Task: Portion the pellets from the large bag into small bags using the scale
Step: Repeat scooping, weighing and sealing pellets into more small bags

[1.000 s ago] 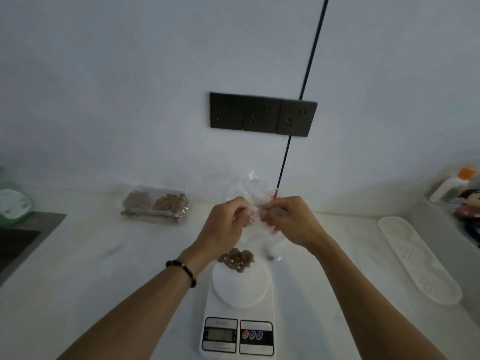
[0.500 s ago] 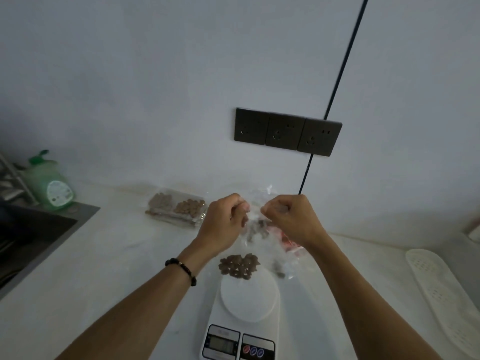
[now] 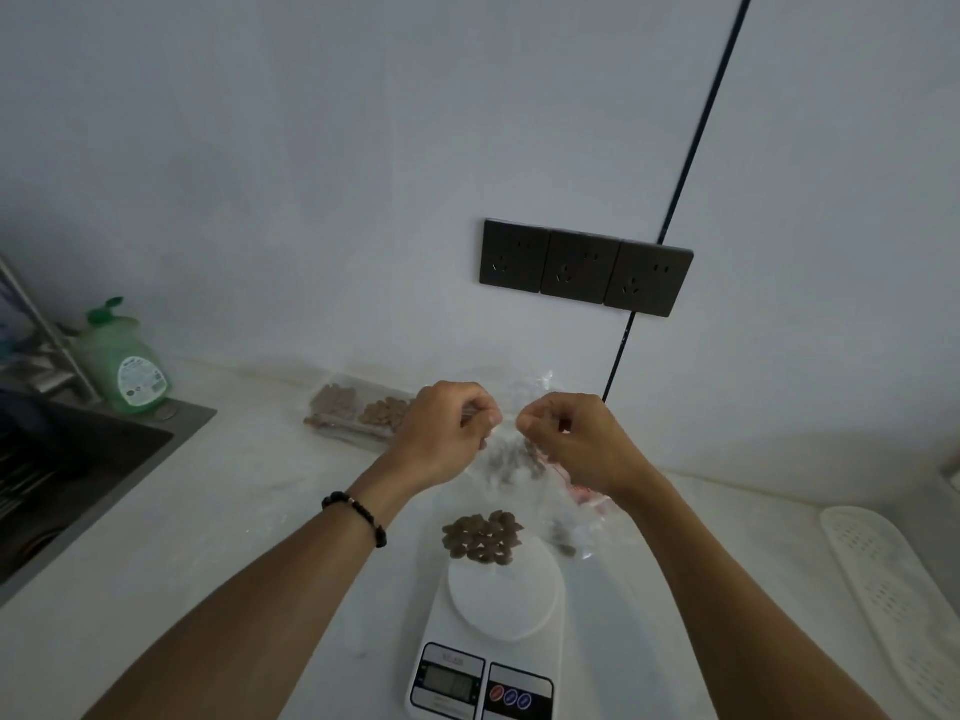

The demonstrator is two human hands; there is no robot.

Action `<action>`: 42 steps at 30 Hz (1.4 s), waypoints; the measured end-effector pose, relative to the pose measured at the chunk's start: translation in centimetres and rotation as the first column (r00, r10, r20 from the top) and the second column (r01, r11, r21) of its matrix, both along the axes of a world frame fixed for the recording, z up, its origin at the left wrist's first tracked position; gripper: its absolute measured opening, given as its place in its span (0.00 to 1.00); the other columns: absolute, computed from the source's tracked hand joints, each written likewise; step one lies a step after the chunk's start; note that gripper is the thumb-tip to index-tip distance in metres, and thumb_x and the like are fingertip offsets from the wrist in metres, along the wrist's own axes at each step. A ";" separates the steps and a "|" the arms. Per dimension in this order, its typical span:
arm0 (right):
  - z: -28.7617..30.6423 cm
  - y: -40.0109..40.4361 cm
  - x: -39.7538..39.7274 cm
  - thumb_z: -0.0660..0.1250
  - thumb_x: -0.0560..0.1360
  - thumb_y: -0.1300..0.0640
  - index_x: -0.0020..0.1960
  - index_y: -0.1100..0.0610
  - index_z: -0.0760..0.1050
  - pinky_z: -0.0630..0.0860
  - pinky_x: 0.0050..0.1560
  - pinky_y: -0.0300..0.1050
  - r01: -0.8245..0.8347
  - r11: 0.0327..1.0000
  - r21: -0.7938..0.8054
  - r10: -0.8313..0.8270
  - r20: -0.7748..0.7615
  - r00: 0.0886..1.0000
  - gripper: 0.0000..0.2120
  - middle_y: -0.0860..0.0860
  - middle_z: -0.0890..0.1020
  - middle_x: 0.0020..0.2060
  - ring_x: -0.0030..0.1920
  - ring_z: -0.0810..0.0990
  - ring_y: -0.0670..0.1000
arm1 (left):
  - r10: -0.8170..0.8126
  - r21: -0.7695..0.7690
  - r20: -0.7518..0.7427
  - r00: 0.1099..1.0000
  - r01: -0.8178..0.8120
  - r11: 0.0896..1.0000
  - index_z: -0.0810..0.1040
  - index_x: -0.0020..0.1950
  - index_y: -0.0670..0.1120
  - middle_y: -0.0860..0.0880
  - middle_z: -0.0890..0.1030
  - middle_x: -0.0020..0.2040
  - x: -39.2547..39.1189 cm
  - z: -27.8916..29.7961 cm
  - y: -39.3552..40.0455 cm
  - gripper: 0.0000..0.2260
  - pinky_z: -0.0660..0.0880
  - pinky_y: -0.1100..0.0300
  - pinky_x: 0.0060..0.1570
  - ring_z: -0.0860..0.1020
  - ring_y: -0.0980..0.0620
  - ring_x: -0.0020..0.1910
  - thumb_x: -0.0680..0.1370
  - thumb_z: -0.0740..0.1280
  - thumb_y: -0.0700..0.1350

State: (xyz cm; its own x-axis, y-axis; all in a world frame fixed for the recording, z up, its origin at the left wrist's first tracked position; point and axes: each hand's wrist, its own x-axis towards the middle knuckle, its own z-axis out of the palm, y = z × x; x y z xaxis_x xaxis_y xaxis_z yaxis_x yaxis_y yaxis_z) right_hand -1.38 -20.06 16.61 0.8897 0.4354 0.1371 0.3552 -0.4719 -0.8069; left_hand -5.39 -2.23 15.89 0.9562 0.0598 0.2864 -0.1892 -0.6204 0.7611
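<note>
A clear small plastic bag (image 3: 511,454) with a few brown pellets inside hangs above the counter. My left hand (image 3: 441,433) and my right hand (image 3: 576,441) each pinch its top edge, a little apart. Below them a white kitchen scale (image 3: 493,641) stands at the counter's front, with a heap of brown pellets (image 3: 482,537) at the far rim of its round plate. A clear bag holding brown pellets (image 3: 358,413) lies by the wall, left of my left hand. More crumpled clear plastic with red print (image 3: 587,511) lies under my right wrist.
A green soap bottle (image 3: 127,363) stands by a dark sink (image 3: 62,475) at the left. A white perforated tray (image 3: 898,600) lies at the right. Dark wall sockets (image 3: 584,267) sit above the counter.
The view has tilted up and shifted left, bringing the sink and soap bottle into sight. My hands have drawn slightly apart on the bag's top edge, and pellets show inside it.
</note>
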 end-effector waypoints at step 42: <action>-0.9 8.7 1.3 0.68 0.77 0.60 0.44 0.53 0.82 0.77 0.43 0.34 0.044 0.988 -0.145 -0.030 0.092 0.995 0.06 0.46 0.83 0.39 0.40 0.80 0.45 | -0.168 -0.288 -0.059 0.984 0.145 0.947 0.80 0.46 0.39 0.47 0.81 0.33 1.5 -2.8 9.2 0.07 0.77 0.63 0.34 0.80 0.54 0.31 0.80 0.65 0.40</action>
